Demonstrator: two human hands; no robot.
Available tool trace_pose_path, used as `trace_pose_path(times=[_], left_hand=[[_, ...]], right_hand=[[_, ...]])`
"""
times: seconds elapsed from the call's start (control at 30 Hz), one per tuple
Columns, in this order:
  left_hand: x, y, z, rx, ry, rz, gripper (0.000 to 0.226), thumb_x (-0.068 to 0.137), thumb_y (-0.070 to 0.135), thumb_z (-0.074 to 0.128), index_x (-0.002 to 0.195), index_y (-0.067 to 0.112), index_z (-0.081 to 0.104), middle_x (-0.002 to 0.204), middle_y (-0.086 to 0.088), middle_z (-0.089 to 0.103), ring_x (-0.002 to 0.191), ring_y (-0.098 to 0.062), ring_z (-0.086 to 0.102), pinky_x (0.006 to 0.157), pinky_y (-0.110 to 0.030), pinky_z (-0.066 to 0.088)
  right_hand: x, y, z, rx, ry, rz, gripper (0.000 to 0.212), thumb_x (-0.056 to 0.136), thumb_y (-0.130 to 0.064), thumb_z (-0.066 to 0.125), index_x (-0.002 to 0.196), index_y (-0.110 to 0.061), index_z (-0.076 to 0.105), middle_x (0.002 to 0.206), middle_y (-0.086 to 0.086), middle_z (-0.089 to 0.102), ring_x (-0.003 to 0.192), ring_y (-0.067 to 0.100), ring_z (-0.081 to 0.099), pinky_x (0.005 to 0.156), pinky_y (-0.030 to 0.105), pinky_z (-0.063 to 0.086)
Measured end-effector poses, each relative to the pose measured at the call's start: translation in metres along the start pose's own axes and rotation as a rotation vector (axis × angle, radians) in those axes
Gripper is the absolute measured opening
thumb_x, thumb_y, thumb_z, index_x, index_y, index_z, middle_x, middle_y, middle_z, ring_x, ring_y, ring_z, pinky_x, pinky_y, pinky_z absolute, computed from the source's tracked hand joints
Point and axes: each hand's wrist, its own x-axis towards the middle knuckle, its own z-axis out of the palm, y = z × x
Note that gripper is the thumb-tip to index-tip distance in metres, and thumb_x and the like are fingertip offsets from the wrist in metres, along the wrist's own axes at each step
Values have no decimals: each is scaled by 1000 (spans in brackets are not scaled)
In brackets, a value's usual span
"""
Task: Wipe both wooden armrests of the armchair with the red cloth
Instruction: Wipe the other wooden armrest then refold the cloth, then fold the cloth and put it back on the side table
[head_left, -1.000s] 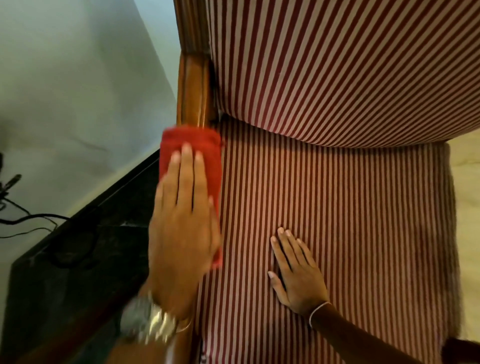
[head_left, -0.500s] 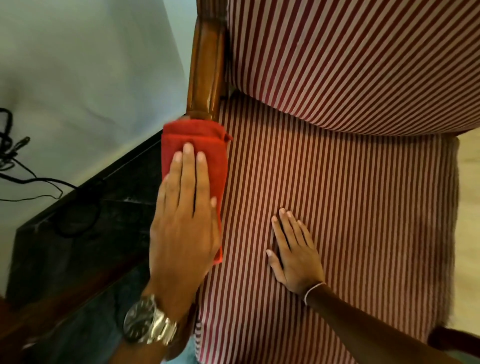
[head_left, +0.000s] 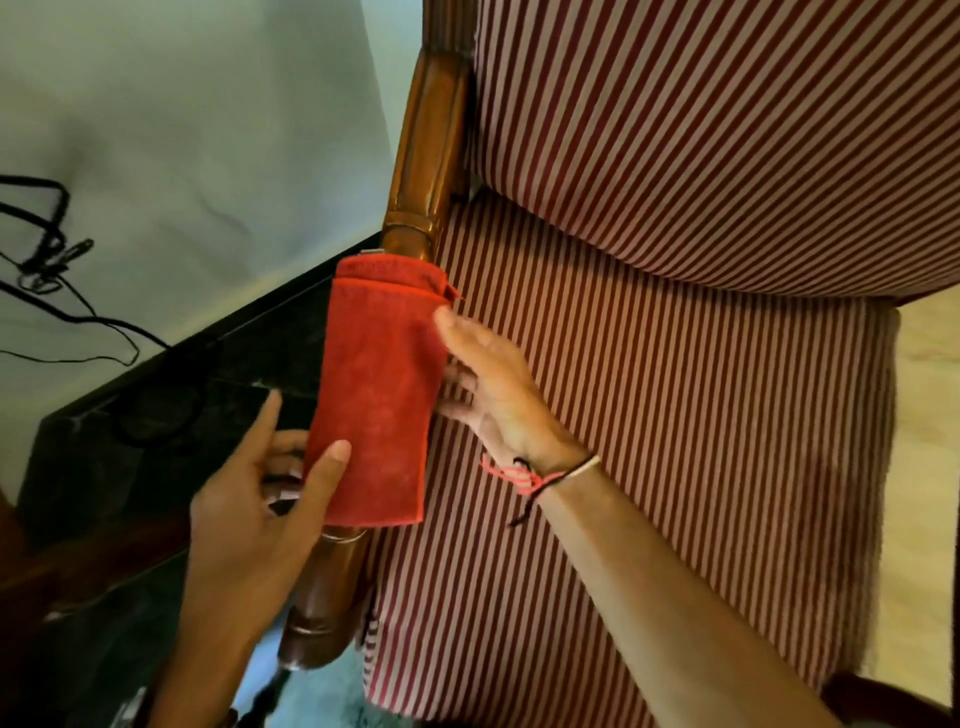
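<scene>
I see the red cloth (head_left: 376, 395) draped over the middle of the left wooden armrest (head_left: 428, 156), which hides that stretch of wood; bare wood shows above the cloth and again below it near the front post. The other armrest is cut off at the lower right corner, where I can make out only a dark wooden edge. The fingers of the right hand (head_left: 493, 384) go behind the inner edge of the cloth, so I cannot tell whether they pinch it or only press against it; its thumb lies along the upper corner of the cloth. The right forearm crosses the striped seat (head_left: 675, 441) and carries cords at the wrist. The left hand (head_left: 260, 499) is palm up on the outer side, fingers loosely spread, its thumb laid on the lower left part of the cloth. A dark table (head_left: 156, 415) stands just beside the chair, with black cables (head_left: 47, 249) against the wall behind it.
</scene>
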Motion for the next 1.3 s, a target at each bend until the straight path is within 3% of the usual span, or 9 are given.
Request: trace_pose_path(times=[0.17,0.3,0.4,0.53,0.73,0.93,1.03,1.13,1.3], left_hand=[[-5,19,6,68,-16,50,90,80,38,73,157,25,29,107,13,58,85,9,53,72,-9,40],[-26,46,26,-95,-166,47,79,68,49,74,135,55,32,94,53,57,89,27,59,66,1,48],[-49,64,57,-284,-271,-24,73,53,54,74,122,52,51,99,40,68,98,15,66,76,-10,56],[-87,82,112,-489,-363,-78,55,59,30,79,107,48,59,102,35,73,100,9,69,70,-6,54],[-152,127,211,-571,-491,-45,61,67,18,73,119,44,60,115,24,74,106,3,70,75,-8,55],[-230,190,319,-594,-718,-91,79,74,24,79,136,55,41,115,4,79,107,-11,74,77,-19,60],[-273,219,385,-589,-746,-85,89,64,29,90,134,59,42,122,11,75,109,-10,73,77,-21,60],[-302,235,444,-540,-721,-129,78,74,18,87,128,56,45,116,23,73,104,1,72,74,-18,60],[-322,239,530,-220,-510,-61,84,87,26,74,155,33,26,150,8,50,132,-10,54,110,-42,49]], right_hand=[[1,2,3,-1,54,-86,45,92,-3,70,135,-9,57,131,13,68,125,28,65,107,49,53],[-19,-3,-26,232,-39,-64,50,91,-2,69,138,-12,58,124,7,72,121,25,68,103,46,56],[-45,-12,-66,241,-61,-91,49,84,-7,69,132,-16,64,116,5,75,110,23,72,98,43,58],[-92,-21,-128,207,-28,-164,43,83,-7,68,124,-21,68,112,3,76,105,20,73,95,41,60],[-174,-34,-241,239,68,-231,46,81,-1,62,123,-18,67,105,3,77,94,18,75,85,36,63],[-265,-46,-372,250,176,-309,50,80,2,57,126,-15,65,104,4,78,95,17,75,80,31,62],[-301,-45,-439,271,224,-316,49,81,3,55,125,-14,65,103,5,77,93,19,75,79,34,62],[-317,-39,-492,284,261,-282,48,80,2,55,123,-14,67,104,8,76,94,22,75,80,37,62],[-307,-26,-567,224,350,-187,54,81,1,55,134,-9,62,109,11,74,98,27,72,84,41,62]])
